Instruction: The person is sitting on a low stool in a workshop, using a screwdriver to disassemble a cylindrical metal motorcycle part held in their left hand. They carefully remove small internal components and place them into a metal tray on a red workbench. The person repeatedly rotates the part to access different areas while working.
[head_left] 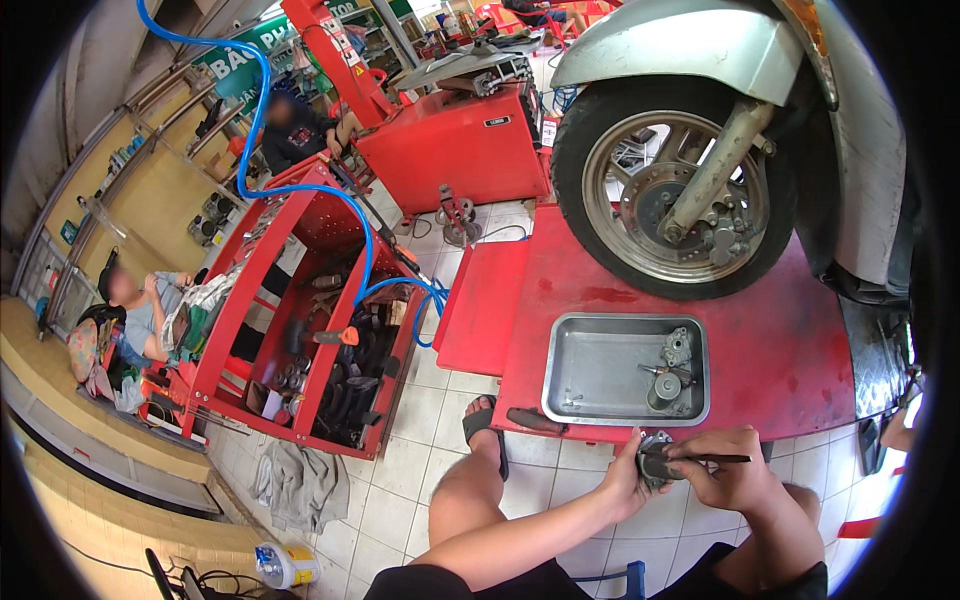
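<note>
My left hand is closed around a small grey metal housing, held just past the near edge of the red platform. Between the fingers of my right hand is a slim dark stick-like tool. It lies roughly level, its inner end at the housing; what kind of tip it has is hidden by the fingers. Beyond my hands a shallow rectangular steel tray rests on the platform. Inside it, on the right, are a cast metal piece and a round cylindrical metal part.
A scooter's front wheel stands on the red platform behind the tray. A dark flat object lies left of the tray. Leftward stands a red tool cart draped with a blue hose. Grey cloth lies on the floor. Two people sit farther off.
</note>
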